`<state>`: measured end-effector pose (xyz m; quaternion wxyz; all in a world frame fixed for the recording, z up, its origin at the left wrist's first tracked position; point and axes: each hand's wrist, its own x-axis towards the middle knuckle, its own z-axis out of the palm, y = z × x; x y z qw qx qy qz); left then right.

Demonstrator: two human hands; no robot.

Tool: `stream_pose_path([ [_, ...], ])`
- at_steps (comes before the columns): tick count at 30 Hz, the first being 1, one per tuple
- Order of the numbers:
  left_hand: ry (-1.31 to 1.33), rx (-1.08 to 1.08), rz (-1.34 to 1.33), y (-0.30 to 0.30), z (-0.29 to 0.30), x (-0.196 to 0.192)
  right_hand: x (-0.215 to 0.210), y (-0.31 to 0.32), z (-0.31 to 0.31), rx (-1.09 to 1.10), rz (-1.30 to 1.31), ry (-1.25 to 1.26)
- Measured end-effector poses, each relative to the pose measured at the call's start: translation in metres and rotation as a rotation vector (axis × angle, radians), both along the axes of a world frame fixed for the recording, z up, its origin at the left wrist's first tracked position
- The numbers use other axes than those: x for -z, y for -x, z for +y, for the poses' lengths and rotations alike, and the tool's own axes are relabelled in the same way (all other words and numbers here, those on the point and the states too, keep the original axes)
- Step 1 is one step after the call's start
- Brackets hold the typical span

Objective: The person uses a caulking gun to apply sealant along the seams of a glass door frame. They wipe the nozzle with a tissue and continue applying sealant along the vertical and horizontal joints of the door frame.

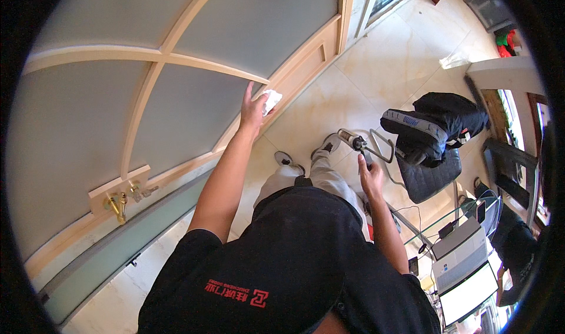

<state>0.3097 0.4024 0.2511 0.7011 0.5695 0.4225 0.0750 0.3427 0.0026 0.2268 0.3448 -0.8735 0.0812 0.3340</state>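
Observation:
Beside the wood-framed door panel (206, 69), my left hand (253, 115) has its index finger stretched out to the corner where a frosted pane (194, 107) meets the wooden bar. A crumpled white tissue (272, 101) is tucked in that hand's other fingers. My right hand (371, 181), lower and off to the right, is wrapped round the handle of a caulking gun (352, 138). The gun's barrel tilts up and to the left, over the floor near my shoes. Whether its tip touches anything cannot be made out.
A black padded chair (432, 172) with dark jackets (438, 122) on it stands to the right. Beyond it, an open laptop (465, 275) rests on a glass desk with cables. Brass door handles (118, 205) stick out from the panel at lower left. Another person sits at far right.

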Motion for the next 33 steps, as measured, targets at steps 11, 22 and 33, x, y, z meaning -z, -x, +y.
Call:
stream_pose_path([
  [11, 0.015, -0.029, 0.012, 0.0, 0.0, -0.005, 0.008, 0.009, -0.01, 0.063, -0.032, -0.044],
  [22, -0.163, 0.054, -0.075, -0.006, 0.003, 0.011, 0.021, 0.019, -0.008, 0.06, -0.065, -0.018],
  [33, 0.11, 0.261, 0.08, 0.03, 0.0, 0.04, -0.019, 0.049, 0.015, 0.133, -0.124, -0.215],
])
